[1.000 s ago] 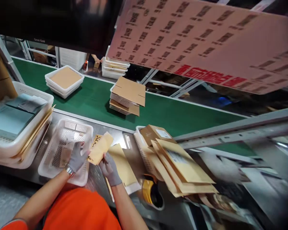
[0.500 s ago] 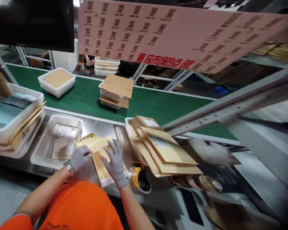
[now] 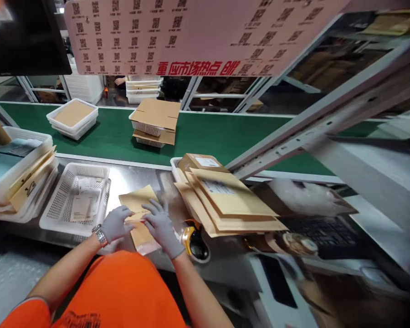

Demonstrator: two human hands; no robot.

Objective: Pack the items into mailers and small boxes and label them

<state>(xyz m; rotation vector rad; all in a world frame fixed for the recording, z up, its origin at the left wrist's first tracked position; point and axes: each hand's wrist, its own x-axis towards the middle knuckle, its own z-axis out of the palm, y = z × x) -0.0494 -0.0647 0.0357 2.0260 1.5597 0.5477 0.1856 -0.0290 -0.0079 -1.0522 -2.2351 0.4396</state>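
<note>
Both of my hands wear grey gloves and work at a tan paper mailer envelope on the metal bench. My left hand grips the mailer's left side around its middle, fingers closed. My right hand has its fingers bent over the right side at the same height, thumb below. Between the hands the upper part looks folded across the lower part. A clear strip shows at the mailer's near end. Just right of my right hand lies a yellow and black handheld device. On the left, a white perforated basket holds a white box.
A pile of mailers leans on a basket to the right. Stacked trays stand far left. More baskets sit on the green conveyor. A slanted metal post and a pink code board hang close by.
The mailer's printed upper part has folded or turned, and its lettering no longer shows as before. My right hand's spread fingers have come down onto it. The camera view has shifted.
</note>
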